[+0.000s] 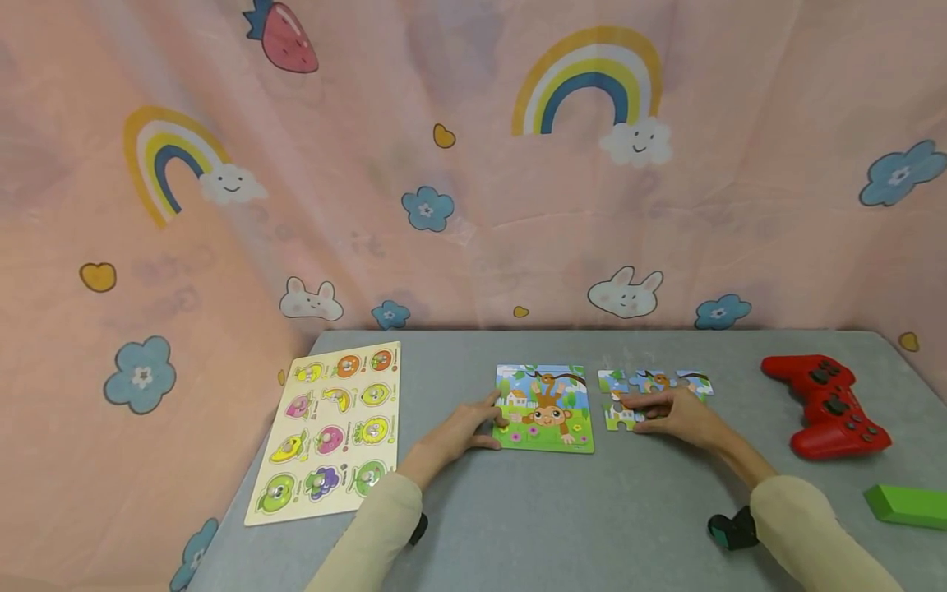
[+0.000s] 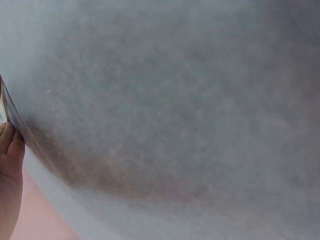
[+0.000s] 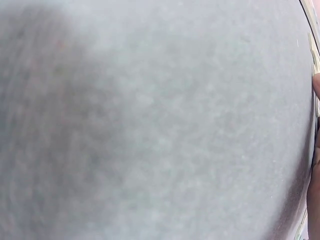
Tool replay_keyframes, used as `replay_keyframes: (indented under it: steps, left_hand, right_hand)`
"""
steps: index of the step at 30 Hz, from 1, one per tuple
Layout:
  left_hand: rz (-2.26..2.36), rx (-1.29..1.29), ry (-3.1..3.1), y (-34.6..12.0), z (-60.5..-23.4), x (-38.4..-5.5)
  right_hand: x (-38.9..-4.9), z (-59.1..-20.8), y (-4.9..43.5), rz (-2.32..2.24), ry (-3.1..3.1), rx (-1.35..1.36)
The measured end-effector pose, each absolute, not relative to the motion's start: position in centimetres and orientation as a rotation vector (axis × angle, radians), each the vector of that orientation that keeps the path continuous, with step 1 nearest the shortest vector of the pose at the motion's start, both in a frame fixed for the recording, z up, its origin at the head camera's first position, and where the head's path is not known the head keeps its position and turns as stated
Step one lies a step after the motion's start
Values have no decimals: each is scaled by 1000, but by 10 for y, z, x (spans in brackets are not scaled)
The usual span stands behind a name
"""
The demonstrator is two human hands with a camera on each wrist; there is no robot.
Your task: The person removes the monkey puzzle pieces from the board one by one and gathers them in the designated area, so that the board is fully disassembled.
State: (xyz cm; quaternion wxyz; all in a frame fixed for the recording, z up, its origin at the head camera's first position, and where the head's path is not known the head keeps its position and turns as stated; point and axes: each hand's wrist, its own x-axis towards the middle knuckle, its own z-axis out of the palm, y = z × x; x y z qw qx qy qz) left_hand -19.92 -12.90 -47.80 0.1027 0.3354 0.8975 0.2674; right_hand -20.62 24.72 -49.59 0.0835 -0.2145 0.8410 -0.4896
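Observation:
In the head view a square monkey picture puzzle [image 1: 547,411] lies on the grey table. My left hand [image 1: 460,427] rests at its left edge, fingers along the side and thumb near the lower corner. To the right of it lie loose jigsaw pieces in the same colours, among them a corner piece [image 1: 616,381] at the back and a green one [image 1: 621,418] at the front. My right hand [image 1: 684,418] reaches over them, thumb and fingers pinching a jigsaw piece that the hand mostly hides. Both wrist views show mainly tabletop, with fingers [image 2: 11,142] at the left view's edge.
A cream board with fruit pictures [image 1: 336,432] and small knobs lies at the left. To the right are a red game controller [image 1: 829,407] and a green block [image 1: 906,506]. Behind the table [image 1: 518,518] hangs a pink patterned curtain [image 1: 473,271].

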Motion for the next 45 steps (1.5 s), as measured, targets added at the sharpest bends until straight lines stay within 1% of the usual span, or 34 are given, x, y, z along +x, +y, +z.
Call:
replay_keyframes:
  steps: [6,14,20,25,32,38,45]
  left_hand:
    - [796,979,2642,-129,-478,-200]
    - [787,958,2645,-129,-480,-199]
    - [766,932,2648,-129,-480,-199]
    - [762,933,2647,-129,-480,-199]
    - [809,947,2627,-130,-480,-199]
    - [821,964,2626,-130,-478,-198]
    - [803,926,2629,-129,-477,-198]
  right_hand:
    - [-206,-496,245,-1391,2582,-628]
    - [-205,-496,243,-1327,2646,-678]
    - [-204,-499,244,-1400,2600,-677]
    - [-200,-501,245,-1555,2534,-664]
    - [-192,-493,243,-1795,2411,-483]
    - [-187,-482,231,-1852,2307,-350]
    - [-185,-477,214,-1887,2217,-298]
